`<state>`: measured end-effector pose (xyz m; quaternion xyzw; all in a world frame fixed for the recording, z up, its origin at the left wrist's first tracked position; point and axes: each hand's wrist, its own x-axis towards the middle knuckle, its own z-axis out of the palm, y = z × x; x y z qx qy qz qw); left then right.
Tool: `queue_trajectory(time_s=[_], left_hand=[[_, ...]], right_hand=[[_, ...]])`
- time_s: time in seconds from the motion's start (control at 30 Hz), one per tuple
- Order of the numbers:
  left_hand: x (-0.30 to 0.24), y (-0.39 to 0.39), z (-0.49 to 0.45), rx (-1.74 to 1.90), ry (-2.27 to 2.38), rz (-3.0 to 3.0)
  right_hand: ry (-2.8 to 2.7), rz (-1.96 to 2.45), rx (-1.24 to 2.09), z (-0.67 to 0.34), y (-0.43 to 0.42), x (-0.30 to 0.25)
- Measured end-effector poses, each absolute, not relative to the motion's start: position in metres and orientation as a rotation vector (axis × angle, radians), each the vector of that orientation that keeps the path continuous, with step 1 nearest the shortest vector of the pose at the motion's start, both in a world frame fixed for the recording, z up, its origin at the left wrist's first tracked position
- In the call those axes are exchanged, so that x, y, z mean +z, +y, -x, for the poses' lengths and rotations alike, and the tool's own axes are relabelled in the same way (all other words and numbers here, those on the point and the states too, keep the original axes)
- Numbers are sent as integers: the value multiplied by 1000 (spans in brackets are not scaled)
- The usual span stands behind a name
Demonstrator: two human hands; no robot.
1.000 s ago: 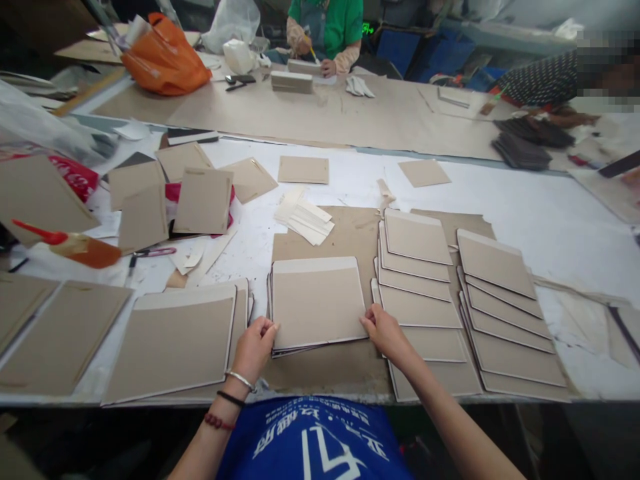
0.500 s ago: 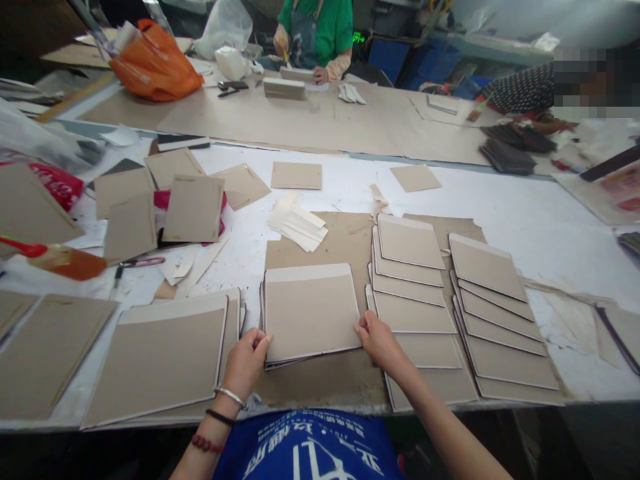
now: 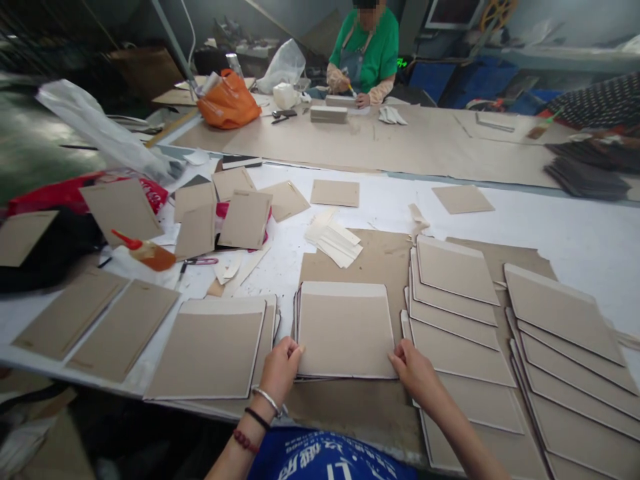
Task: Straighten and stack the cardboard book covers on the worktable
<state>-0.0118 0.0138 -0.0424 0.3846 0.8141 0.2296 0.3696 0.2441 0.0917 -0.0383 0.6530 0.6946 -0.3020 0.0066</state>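
A beige cardboard panel (image 3: 345,333) with dark edges and a paler strip along its far side lies on top of a small stack in front of me. My left hand (image 3: 281,363) pinches its left edge, thumb on top. At the right edge, my right hand (image 3: 411,365) pinches the same panel. The undersides of the fingers are hidden. Close by on the left is another stack of panels (image 3: 210,350) with the same pale strip. Overlapping rows of panels (image 3: 457,310) fan out just right of my right hand.
A second fanned row of panels (image 3: 565,333) lies farther right. Paper strips (image 3: 337,243) sit beyond the middle stack. To the left are a glue bottle (image 3: 150,255) and loose boards (image 3: 123,327). A co-worker in green (image 3: 370,43) sits at the far table near an orange bag (image 3: 229,100).
My view has swung left, so everything appears shifted right. Both hands keep their pinch on the panel's sides, and the panel now lies squarer over the stack.
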Motion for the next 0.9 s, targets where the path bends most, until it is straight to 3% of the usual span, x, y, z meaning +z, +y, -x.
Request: queue_trajectory(time_s=[0.9], left_hand=[[-53,14,20,532,1989,-1082]], right_hand=[[2059,-2036,-960,-240,89,-29]])
